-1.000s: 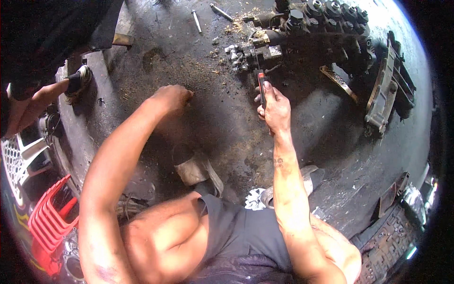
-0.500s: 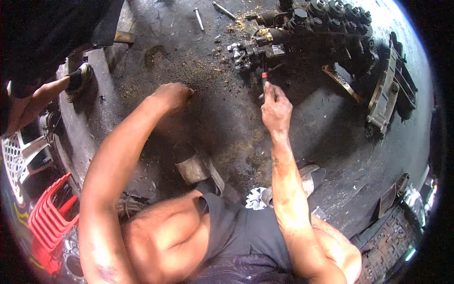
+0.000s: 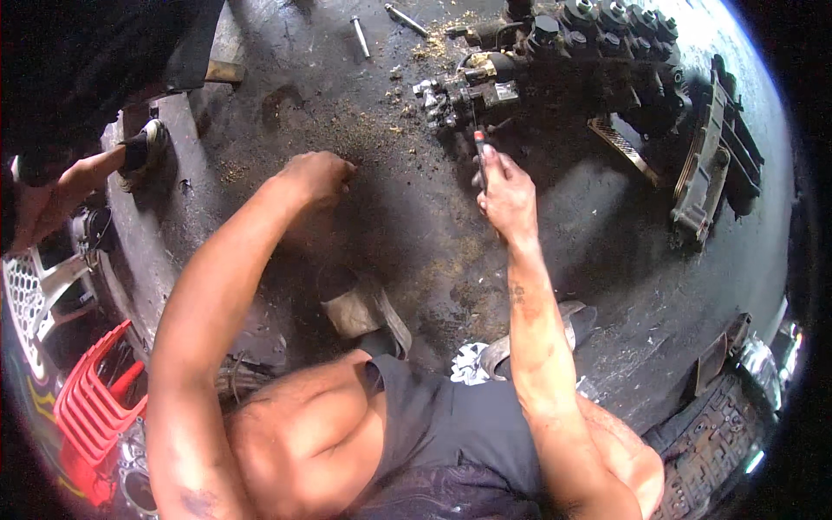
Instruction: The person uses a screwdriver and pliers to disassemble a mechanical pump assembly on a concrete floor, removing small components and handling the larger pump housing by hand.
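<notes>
My right hand (image 3: 503, 186) is wrapped round the dark and red handle of a screwdriver (image 3: 480, 140). Its thin shaft reaches up to a small grimy metal fitting (image 3: 438, 100) at the near side of a large oily mechanical assembly (image 3: 598, 48) with a row of capped tops. My left hand (image 3: 316, 173) is curled low over the grit-strewn floor (image 3: 407, 217), left of the tool and apart from it; whether its fingers hold anything is hidden. Two long bolts (image 3: 360, 36) lie beyond the hands, left of the assembly.
Another person's arm (image 3: 78, 186) and dark clothing are at upper left. Plastic chairs, one red (image 3: 95, 390), stand at lower left. A slotted metal strip (image 3: 620, 147) and a long housing (image 3: 706, 173) lie to the right, a grimy plate (image 3: 711, 442) at lower right.
My right hand has shifted and turned slightly on the screwdriver, its forearm a little further right now. My left hand stays in about the same place.
</notes>
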The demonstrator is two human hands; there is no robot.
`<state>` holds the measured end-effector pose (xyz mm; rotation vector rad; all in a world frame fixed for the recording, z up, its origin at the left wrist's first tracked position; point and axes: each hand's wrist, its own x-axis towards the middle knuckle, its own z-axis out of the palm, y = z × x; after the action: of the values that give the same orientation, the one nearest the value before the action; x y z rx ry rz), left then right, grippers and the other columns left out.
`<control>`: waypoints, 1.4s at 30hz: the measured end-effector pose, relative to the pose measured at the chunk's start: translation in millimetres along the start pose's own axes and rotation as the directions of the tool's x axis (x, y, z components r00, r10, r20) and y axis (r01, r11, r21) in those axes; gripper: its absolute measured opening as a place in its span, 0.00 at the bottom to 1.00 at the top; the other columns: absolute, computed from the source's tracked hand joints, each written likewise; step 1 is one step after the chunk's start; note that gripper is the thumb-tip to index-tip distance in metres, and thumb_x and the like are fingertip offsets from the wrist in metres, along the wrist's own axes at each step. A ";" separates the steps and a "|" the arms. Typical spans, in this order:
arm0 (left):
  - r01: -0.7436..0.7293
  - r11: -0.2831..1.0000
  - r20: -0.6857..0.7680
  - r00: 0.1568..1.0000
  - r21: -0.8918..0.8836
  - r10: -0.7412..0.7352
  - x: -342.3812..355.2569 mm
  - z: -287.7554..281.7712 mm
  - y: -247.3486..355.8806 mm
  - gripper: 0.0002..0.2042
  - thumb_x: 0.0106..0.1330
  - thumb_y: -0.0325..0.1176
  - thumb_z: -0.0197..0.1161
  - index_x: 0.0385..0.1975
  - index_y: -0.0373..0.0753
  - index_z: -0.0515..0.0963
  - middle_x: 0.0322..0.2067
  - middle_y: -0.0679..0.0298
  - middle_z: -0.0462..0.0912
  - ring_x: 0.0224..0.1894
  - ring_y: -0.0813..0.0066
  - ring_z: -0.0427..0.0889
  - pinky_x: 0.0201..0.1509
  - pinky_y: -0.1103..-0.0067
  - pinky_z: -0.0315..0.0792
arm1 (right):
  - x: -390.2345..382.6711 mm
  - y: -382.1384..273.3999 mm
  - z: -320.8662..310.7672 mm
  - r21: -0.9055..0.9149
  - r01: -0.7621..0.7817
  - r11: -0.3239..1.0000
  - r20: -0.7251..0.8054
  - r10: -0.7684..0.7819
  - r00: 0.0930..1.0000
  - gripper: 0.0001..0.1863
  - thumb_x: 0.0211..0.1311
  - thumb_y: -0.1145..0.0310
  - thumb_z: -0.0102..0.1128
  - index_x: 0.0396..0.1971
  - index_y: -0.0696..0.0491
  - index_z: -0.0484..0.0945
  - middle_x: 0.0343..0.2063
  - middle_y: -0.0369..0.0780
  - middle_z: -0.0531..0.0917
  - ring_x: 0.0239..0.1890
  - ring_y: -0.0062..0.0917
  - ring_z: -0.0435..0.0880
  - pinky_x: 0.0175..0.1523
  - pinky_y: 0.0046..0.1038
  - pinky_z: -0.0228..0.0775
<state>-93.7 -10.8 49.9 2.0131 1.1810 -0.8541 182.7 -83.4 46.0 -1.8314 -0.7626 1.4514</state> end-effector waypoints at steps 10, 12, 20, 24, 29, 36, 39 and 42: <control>-0.013 1.000 -0.036 0.999 0.017 0.014 -2.0 -0.1 8.0 0.14 0.58 0.36 0.60 0.45 0.47 0.77 0.38 0.53 0.82 0.43 0.50 0.79 0.46 0.61 0.75 | -4.7 19.4 16.0 0.658 -0.247 0.711 0.304 0.050 0.951 0.22 0.69 0.50 0.45 0.41 0.57 0.71 0.23 0.34 0.71 0.14 0.16 0.67 0.17 0.19 0.59; -0.043 0.996 0.016 0.999 0.080 0.042 0.2 -2.6 13.2 0.13 0.58 0.36 0.59 0.43 0.45 0.76 0.38 0.54 0.82 0.43 0.50 0.79 0.46 0.60 0.75 | -20.4 35.6 24.3 0.732 -0.224 0.644 0.205 0.105 0.973 0.22 0.69 0.49 0.45 0.42 0.56 0.70 0.24 0.34 0.71 0.15 0.16 0.69 0.16 0.20 0.60; -0.110 0.992 -0.124 0.985 0.056 0.116 -5.6 9.5 4.0 0.10 0.57 0.33 0.57 0.39 0.41 0.76 0.35 0.51 0.81 0.41 0.48 0.79 0.43 0.59 0.74 | -9.4 31.7 69.3 0.752 -0.040 0.658 0.066 -0.015 0.998 0.22 0.69 0.48 0.45 0.43 0.55 0.69 0.27 0.37 0.74 0.23 0.19 0.74 0.27 0.24 0.70; -0.048 0.997 -0.067 0.996 0.052 0.051 -9.5 4.0 1.6 0.11 0.58 0.34 0.58 0.40 0.42 0.76 0.36 0.52 0.81 0.42 0.49 0.79 0.45 0.60 0.74 | -23.5 37.4 83.8 0.793 0.061 0.607 -0.045 -0.042 0.998 0.20 0.70 0.50 0.44 0.41 0.54 0.69 0.27 0.35 0.74 0.24 0.17 0.73 0.28 0.22 0.68; -0.002 1.000 -0.037 0.999 0.016 0.003 -10.2 -3.4 10.2 0.13 0.57 0.35 0.59 0.42 0.43 0.77 0.39 0.53 0.81 0.45 0.51 0.78 0.48 0.61 0.74 | -5.6 36.3 93.9 0.685 0.063 0.725 -0.054 -0.036 0.998 0.18 0.71 0.52 0.42 0.41 0.53 0.68 0.26 0.35 0.74 0.24 0.16 0.73 0.28 0.21 0.67; 0.001 1.000 -0.068 0.998 0.003 -0.001 -9.5 2.8 3.6 0.17 0.57 0.39 0.62 0.46 0.42 0.76 0.43 0.53 0.80 0.47 0.52 0.78 0.51 0.63 0.73 | -21.4 33.8 98.2 0.723 0.169 0.670 -0.144 -0.093 0.985 0.18 0.71 0.53 0.44 0.42 0.54 0.69 0.27 0.35 0.74 0.22 0.16 0.73 0.26 0.20 0.67; 0.025 1.000 -0.054 0.998 0.019 -0.024 -10.0 0.9 4.0 0.18 0.57 0.39 0.62 0.47 0.41 0.76 0.43 0.53 0.80 0.48 0.52 0.77 0.51 0.63 0.72 | -7.8 32.1 81.6 0.639 -0.017 0.769 -0.090 0.096 0.991 0.18 0.71 0.53 0.43 0.41 0.54 0.69 0.26 0.35 0.74 0.21 0.16 0.72 0.24 0.20 0.66; 0.046 0.999 -0.032 0.998 0.022 -0.045 -13.8 -0.9 1.2 0.17 0.58 0.39 0.61 0.46 0.42 0.76 0.43 0.53 0.80 0.48 0.53 0.77 0.51 0.63 0.72 | -26.1 44.2 74.4 0.705 0.051 0.707 -0.158 0.087 0.984 0.18 0.71 0.53 0.43 0.37 0.54 0.68 0.26 0.36 0.75 0.20 0.16 0.72 0.22 0.19 0.65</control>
<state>-97.7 -17.1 61.6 2.0316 1.2442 -0.8656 106.2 -119.7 14.4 -1.3230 -0.0442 1.3077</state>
